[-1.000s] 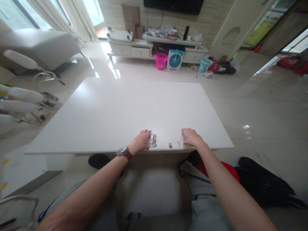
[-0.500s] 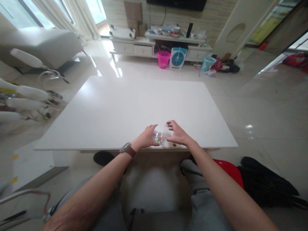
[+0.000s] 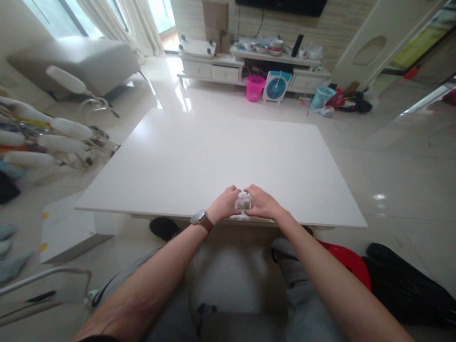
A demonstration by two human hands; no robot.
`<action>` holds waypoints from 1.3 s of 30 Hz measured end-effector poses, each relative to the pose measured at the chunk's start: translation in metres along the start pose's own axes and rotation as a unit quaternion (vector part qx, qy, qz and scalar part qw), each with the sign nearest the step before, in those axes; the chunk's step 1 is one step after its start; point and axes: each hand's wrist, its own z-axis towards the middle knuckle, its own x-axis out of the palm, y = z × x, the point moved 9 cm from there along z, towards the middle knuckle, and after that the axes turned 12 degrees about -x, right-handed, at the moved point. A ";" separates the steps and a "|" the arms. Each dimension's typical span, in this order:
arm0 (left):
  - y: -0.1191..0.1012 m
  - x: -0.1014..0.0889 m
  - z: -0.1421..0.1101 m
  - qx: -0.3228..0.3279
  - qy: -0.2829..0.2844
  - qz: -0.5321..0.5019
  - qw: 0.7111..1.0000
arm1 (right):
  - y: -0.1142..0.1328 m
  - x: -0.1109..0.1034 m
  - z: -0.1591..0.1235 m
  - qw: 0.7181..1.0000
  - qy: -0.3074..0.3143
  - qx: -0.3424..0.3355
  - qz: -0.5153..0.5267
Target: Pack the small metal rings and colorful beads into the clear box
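Note:
A small clear plastic box (image 3: 244,203) with colourful bits inside sits near the front edge of the white table (image 3: 199,156). My left hand (image 3: 225,204), with a brown-strapped watch on its wrist, grips the box from the left. My right hand (image 3: 262,203) closes on it from the right. Both sets of fingers curl around the box, which hides most of it and the small items that lay beside it.
A pink bin (image 3: 255,88), a blue fan (image 3: 276,87) and a teal basket (image 3: 321,98) stand on the floor before the TV cabinet (image 3: 249,66). White-handled tools (image 3: 57,137) lie at the left. A red stool (image 3: 347,261) and a black bag (image 3: 409,285) are at my right.
My right hand moved left from the table's right front and brought a clear lid onto the box. Both hands have since closed together around it. The camera view shifted.

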 end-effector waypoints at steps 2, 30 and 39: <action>-0.002 0.006 0.000 -0.005 0.000 0.009 1.000 | -0.001 0.005 0.000 0.999 0.033 0.011 -0.038; -0.005 0.025 0.009 -0.035 0.023 0.057 0.998 | -0.008 0.014 -0.001 0.975 0.083 0.111 -0.176; -0.010 0.030 0.004 -0.005 0.009 0.063 0.998 | -0.011 0.023 -0.001 0.976 0.067 0.122 -0.165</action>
